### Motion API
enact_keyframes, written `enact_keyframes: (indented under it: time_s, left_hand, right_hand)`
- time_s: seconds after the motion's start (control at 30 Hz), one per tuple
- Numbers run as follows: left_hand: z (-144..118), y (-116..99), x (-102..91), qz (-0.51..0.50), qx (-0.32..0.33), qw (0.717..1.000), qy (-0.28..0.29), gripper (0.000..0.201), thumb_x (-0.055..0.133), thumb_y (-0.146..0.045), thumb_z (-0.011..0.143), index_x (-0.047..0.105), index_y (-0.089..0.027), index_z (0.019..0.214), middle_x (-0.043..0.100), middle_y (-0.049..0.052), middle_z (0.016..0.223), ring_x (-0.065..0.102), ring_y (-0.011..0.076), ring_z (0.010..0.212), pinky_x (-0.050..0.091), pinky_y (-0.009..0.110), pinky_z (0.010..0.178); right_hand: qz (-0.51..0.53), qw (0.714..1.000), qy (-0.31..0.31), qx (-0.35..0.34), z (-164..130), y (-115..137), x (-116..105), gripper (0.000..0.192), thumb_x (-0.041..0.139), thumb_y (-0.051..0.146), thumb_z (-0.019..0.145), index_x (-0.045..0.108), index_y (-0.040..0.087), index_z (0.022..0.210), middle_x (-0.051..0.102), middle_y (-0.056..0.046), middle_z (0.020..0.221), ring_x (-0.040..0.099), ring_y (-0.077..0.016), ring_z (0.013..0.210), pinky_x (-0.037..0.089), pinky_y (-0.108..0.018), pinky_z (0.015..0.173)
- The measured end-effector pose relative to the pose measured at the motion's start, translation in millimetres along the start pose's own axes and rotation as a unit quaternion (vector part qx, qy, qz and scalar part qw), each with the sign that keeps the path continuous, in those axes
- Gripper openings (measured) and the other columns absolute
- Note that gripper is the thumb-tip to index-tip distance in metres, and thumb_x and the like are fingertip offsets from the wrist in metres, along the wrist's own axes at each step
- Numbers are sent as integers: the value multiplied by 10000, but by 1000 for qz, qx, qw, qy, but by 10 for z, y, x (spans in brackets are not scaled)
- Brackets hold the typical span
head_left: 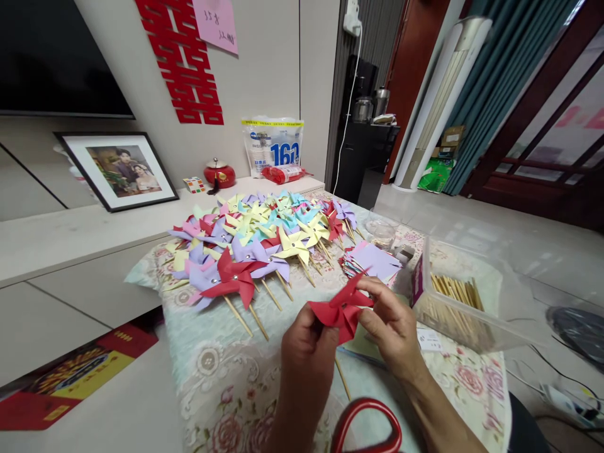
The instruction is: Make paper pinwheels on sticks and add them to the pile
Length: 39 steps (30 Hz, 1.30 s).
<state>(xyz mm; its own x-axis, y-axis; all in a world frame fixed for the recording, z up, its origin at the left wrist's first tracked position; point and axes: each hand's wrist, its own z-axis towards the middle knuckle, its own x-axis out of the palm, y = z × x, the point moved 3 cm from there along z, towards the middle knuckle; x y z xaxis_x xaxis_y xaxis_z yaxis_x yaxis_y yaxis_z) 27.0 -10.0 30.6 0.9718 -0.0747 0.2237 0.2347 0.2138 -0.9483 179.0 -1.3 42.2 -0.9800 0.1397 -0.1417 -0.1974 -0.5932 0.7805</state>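
Two bare hands meet low in the middle of the view, over a table covered with a flowered cloth (221,371), and both grip one red paper pinwheel (340,308). The left hand (306,343) pinches the pinwheel's left blade from below, thumb and fingers closed on the paper. The right hand (394,324) closes on it from the right, with the forefinger and thumb bent in toward the centre where the blades fold together. The pinwheel sits between the two sets of fingertips, its face turned up and a little toward the wearer, one pointed blade rising toward the upper right. A thin wooden stick (343,379) runs down from under it between the wrists, slanting slightly right; whether it is joined to the pinwheel cannot be told. Both hands are equally close to the paper. Just beyond the right hand lies a stack of cut paper squares (375,261), and to its right a clear plastic box of wooden sticks (455,299). Farther back, a heap of finished pinwheels (264,242) in many colours covers the table. Red scissor handles (365,425) show at the bottom edge.
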Motion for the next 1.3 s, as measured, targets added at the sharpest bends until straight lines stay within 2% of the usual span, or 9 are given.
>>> enact_keyframes:
  time_s: [0.1, 0.27, 0.47, 0.63, 0.7, 0.8, 1.0, 1.17, 1.3]
  left_hand:
    - [46, 60, -4, -132, -91, 987, -31, 208, 706, -262, 793, 700, -186, 987, 746, 57, 841, 715, 209, 838, 582, 354, 780]
    - [100, 45, -6, -199, -118, 973, -19, 175, 779, -292, 707, 635, -206, 755, 679, 14, 702, 646, 142, 652, 543, 272, 635]
    - [101, 119, -23, -296, -184, 933, -87, 292, 871, -183, 573, 686, -182, 799, 742, 30, 853, 667, 138, 779, 522, 251, 749]
    - [108, 150, -52, -315, -187, 924, -113, 366, 886, -161, 570, 732, -180, 902, 764, 45, 946, 680, 170, 871, 521, 286, 814]
    - [113, 148, -68, -306, -187, 926, -115, 374, 885, -175, 584, 736, -174, 927, 764, 48, 953, 676, 167, 860, 518, 292, 820]
    - [124, 148, -100, -301, -189, 926, -126, 401, 889, -163, 550, 730, -158, 919, 753, 40, 877, 653, 136, 769, 511, 266, 767]
    - [133, 186, -173, -306, -184, 914, -195, 443, 874, -109, 479, 690, -160, 878, 695, -6, 784, 633, 106, 731, 495, 247, 748]
    - [124, 177, -166, -309, -196, 903, -225, 508, 898, -125, 413, 674, -149, 869, 678, -14, 769, 610, 86, 730, 473, 214, 746]
    - [129, 158, -144, -315, -201, 899, -230, 518, 901, -136, 385, 665, -153, 846, 668, -24, 735, 592, 76, 703, 458, 195, 718]
  right_hand:
    - [62, 996, -36, 51, -48, -127, -43, 328, 608, 395, 967, 672, 288, 1270, 706, -81, 1228, 621, -264, 1185, 448, -437, 1039]
    - [105, 982, -78, 137, -62, -253, -47, 325, 612, 440, 959, 710, 256, 1209, 733, -86, 1192, 652, -247, 1130, 480, -393, 994]
    - [94, 969, -84, 213, -49, -254, 9, 393, 637, 534, 914, 744, 223, 1130, 733, -52, 877, 648, -198, 823, 501, -332, 812]
    - [79, 968, -70, 229, -21, -230, 17, 390, 664, 526, 884, 731, 215, 1110, 723, -64, 987, 611, -172, 761, 483, -318, 753]
    - [59, 967, -37, 247, -13, -228, 38, 399, 671, 532, 868, 730, 198, 1078, 713, -60, 930, 594, -167, 725, 474, -312, 721]
    - [48, 956, 63, 281, -26, -229, 119, 386, 651, 526, 868, 720, 174, 1012, 680, -44, 847, 554, -149, 656, 438, -291, 645]
    - [19, 916, 251, 311, -145, -204, 281, 269, 580, 419, 936, 682, 170, 924, 540, 19, 683, 471, -126, 637, 359, -253, 600]
    - [16, 898, 308, 313, -203, -169, 367, 222, 614, 381, 899, 640, 163, 864, 532, 21, 697, 434, -122, 627, 342, -252, 582]
    - [14, 894, 319, 314, -217, -165, 419, 211, 627, 350, 876, 586, 171, 772, 532, 27, 659, 456, -121, 605, 352, -247, 574]
